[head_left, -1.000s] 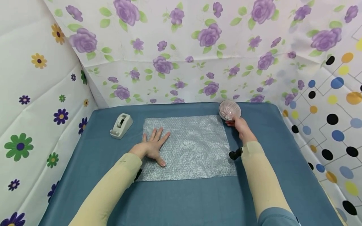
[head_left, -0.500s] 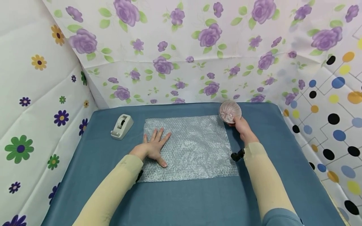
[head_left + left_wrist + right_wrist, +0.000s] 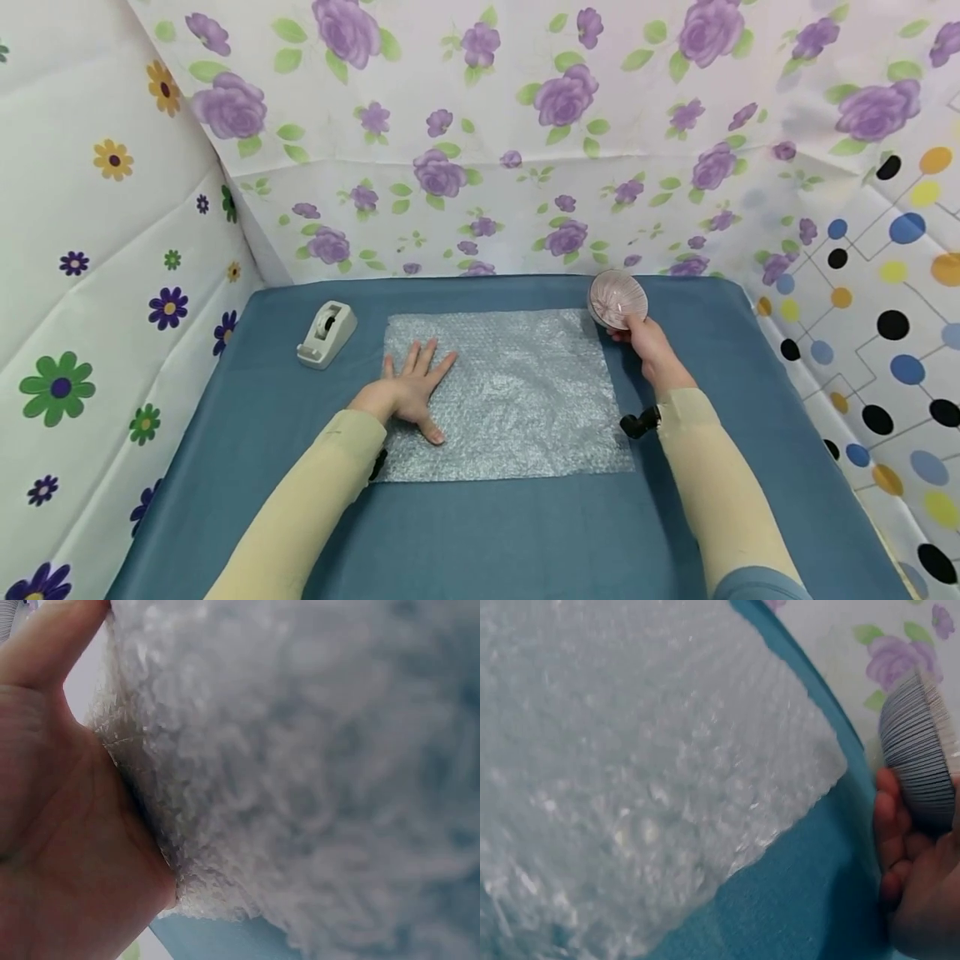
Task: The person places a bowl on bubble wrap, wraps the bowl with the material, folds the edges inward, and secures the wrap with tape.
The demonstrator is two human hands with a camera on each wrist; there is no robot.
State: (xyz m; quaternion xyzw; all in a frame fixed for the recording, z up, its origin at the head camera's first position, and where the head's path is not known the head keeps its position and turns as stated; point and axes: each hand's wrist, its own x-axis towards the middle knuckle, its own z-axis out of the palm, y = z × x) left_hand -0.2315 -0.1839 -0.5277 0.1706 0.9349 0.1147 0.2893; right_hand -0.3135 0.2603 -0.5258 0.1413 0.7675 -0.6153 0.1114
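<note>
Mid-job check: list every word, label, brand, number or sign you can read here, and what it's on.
No readable text in any view.
Bowl in the right hand: stripes only.
Bubble wrap: no lettering seen.
Tape dispenser: any marking is too small to read.
Back sheet: printed flowers only.
Right-side sheet: dots and lines, no characters.

Bare hands [image 3: 409, 396], pale yellow wrist-length sleeves [image 3: 300, 500], black wrist attachments [image 3: 639, 423], blue upper sleeve [image 3: 759, 585] at right
</note>
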